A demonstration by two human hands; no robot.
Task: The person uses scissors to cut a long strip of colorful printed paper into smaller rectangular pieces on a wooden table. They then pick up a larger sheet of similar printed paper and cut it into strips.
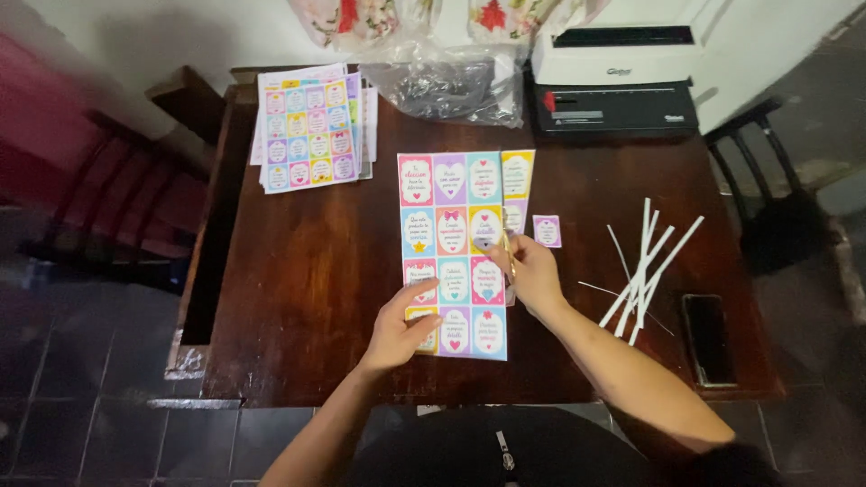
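left hand (403,326): yours, fingers spread, pressing flat on the lower left of the card sheet (451,252).
right hand (528,271): closed on scissors (508,257) at the sheet's right edge.
card sheet: flat mid-tabletop (307,298); one column partly cut into a strip (516,185), most cards uncut.
done so far: one cut card (547,231) just right, trimmed white strips (645,266) beyond.
left: uncut stack of sheets (307,126) at far left corner.
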